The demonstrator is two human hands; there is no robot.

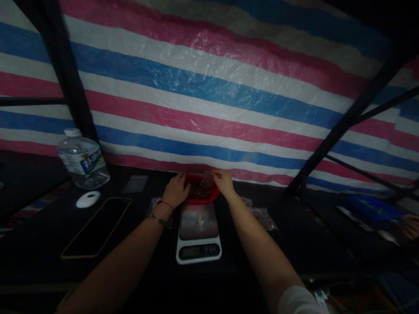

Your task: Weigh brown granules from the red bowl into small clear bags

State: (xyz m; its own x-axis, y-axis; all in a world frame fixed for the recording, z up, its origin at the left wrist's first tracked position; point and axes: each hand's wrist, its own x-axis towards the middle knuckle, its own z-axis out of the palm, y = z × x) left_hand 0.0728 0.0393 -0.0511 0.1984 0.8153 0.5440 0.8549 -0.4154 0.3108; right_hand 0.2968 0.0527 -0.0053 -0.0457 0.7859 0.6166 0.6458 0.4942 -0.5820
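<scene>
Backdrop: striped plastic sheeting point(209, 91) in red, white and blue, crossed by dark metal poles point(70, 87), behind a black bench point(294, 244) in dim light.
Far left: a large clear bottle point(83, 159) with a white cap stands upright; just in front lies a white oval object point(88, 199).
Phone: a dark-screened phone point(97, 227) with a pale edge lies flat, with a flat clear bag point(135, 184) beyond it.
Left hand point(175, 189): at the red tray's left rim, fingers bent and thumb toward the contents; whether it grips, I cannot tell. A red cord and a beaded bracelet circle the wrist, and another clear bag is partly hidden beneath.
Centre: the red tray point(198, 202) sits against the sheeting, holding small brown bits point(197, 191); nearer, a white kitchen scale point(198, 258), its reading too dark to make out.
Right hand point(223, 182): fingertips pinched on a small clear plastic piece point(207, 179) over the tray.
Right: bags point(263, 218) with brownish contents, partly behind the forearm.
Far right: a blue object point(375, 207) beside another person's blurred hand point(411, 225).
</scene>
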